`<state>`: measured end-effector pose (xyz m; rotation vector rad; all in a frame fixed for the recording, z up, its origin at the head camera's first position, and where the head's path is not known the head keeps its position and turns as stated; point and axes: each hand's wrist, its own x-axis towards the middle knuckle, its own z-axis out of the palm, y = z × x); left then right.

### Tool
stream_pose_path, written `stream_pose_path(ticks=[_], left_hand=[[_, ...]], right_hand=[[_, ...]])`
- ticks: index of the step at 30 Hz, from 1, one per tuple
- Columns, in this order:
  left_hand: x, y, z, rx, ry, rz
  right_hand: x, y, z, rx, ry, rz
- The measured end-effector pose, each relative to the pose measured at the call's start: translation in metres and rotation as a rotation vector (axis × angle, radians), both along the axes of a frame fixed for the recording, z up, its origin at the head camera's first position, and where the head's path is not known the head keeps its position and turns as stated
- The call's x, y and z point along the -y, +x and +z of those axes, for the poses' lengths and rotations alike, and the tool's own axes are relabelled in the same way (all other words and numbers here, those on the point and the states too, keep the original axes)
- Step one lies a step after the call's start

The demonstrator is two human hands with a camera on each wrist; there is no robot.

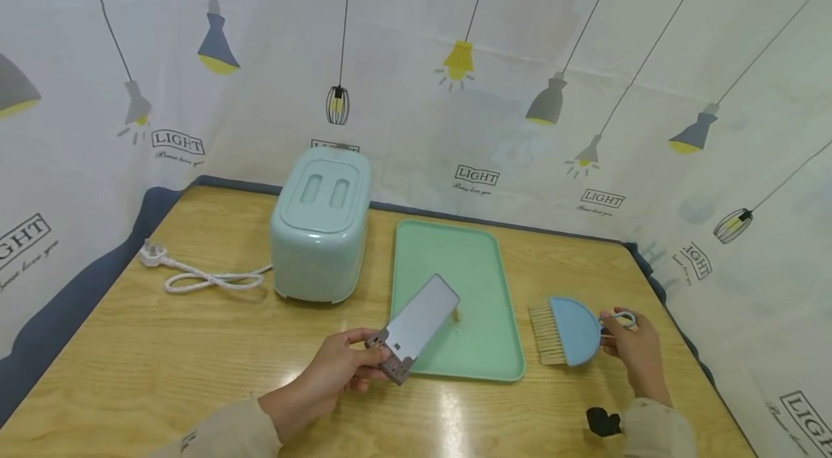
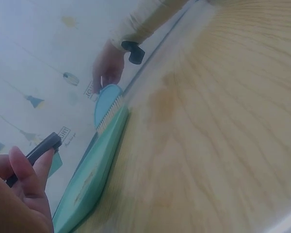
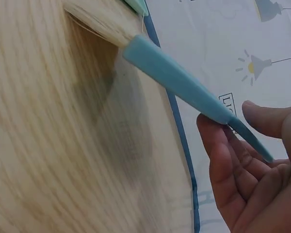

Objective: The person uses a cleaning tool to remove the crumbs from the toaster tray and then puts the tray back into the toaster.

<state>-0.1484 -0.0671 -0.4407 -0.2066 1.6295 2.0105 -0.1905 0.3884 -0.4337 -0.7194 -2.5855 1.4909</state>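
Note:
My left hand point(image 1: 328, 375) grips the dark end of a slim metal crumb tray point(image 1: 424, 315), thumb on top. The crumb tray is tilted over the near left part of a green serving tray point(image 1: 448, 252). Brown crumbs point(image 1: 457, 316) lie on the green surface beside it. To the right of the green tray, my right hand point(image 1: 640, 353) holds a blue brush point(image 1: 577, 331) by its loop handle. Its pale bristles point left in the head view. The right wrist view shows the brush point(image 3: 177, 80) edge-on, with fingers under the handle and the thumb above.
A mint-green toaster point(image 1: 318, 256) stands left of the green tray, its top slots under a lid. Its white cord and plug point(image 1: 153, 253) lie on the wooden table point(image 1: 214, 342) to the left. A lamp-printed curtain point(image 1: 416, 82) surrounds the table's back and sides.

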Motion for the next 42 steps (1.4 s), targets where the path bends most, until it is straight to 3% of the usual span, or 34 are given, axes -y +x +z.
stream_pose_path(ticks=[18,28,39,42], left_hand=[[0.002,0.001,-0.004,0.025,-0.023,0.019],[0.003,0.002,-0.005,0.024,-0.022,0.017],[0.005,0.001,-0.006,0.031,-0.019,0.026],[0.005,0.001,-0.006,0.033,-0.018,0.031]], right_hand=[[-0.023,0.005,-0.019,0.016,-0.095,-0.143],[-0.03,0.007,-0.026,0.012,-0.2,-0.137],[-0.031,0.004,-0.027,0.003,-0.221,-0.161],[-0.031,0.003,-0.025,0.023,-0.183,-0.132]])
